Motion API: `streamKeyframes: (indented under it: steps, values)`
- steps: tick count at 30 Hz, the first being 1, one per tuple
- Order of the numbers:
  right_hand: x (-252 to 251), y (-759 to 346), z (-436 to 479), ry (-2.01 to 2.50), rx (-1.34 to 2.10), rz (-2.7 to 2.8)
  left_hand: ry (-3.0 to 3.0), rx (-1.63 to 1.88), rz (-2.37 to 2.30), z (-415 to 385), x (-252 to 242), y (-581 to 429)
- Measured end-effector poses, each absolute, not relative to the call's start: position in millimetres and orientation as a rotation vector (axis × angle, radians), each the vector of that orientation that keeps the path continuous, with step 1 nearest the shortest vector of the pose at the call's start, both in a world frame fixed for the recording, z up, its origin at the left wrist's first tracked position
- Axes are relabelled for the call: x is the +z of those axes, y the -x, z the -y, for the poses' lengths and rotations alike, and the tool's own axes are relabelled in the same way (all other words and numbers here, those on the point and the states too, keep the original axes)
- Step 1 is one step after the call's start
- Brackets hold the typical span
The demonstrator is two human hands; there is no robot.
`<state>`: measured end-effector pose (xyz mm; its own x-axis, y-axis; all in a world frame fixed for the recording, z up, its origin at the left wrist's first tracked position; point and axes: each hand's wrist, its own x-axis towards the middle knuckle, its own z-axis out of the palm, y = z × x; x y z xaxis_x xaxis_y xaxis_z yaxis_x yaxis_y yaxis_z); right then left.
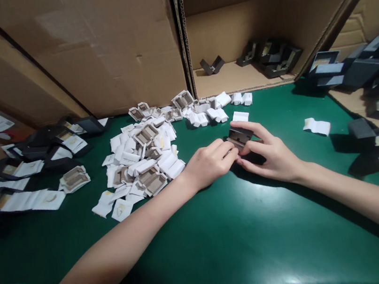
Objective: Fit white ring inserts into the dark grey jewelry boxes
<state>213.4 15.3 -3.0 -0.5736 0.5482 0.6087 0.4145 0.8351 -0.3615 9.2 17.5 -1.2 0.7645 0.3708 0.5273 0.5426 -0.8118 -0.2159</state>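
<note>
A small black hinged box (pixel 241 135) stands open near the middle of the green tabletop, with a white flap (pixel 240 116) showing behind it. My right hand (pixel 269 151) grips its right side, the thumb low and the fingers over the lid edge. The fingertips of my left hand (pixel 213 161) are pinched at the box's lower front left edge; whether they hold an insert or the box's own rim is hidden. Just left of my hands lies a heap of folded white card inserts (pixel 141 151), several with brown undersides up.
More black boxes with white flaps crowd the left side (pixel 32 161) and the right side (pixel 374 71). A cardboard carton (pixel 226 79) at the back holds several black boxes (pixel 276 57). One loose white insert (pixel 317 126) lies at the right.
</note>
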Motion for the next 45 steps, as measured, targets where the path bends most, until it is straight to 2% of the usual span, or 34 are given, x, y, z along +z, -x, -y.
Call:
streamKeyframes:
  steps: [12,26,37,45]
  values:
    - [0.3,-208.6,-8.8,0.75,0.35,2.211,2.836,-0.877,0.73,-23.9,-2.2,-2.9]
    - [-10.0,-215.8,-14.2,0.68,0.141,2.355,2.881,-0.943,0.498,-28.1,-8.0,14.7]
    - [-3.2,-211.4,-11.4,0.712,0.264,2.303,3.003,-0.987,0.808,-15.0,5.9,1.7]
    - [-7.1,-213.8,-9.5,0.717,-0.086,2.245,3.116,-1.077,0.816,-20.3,6.4,10.1]
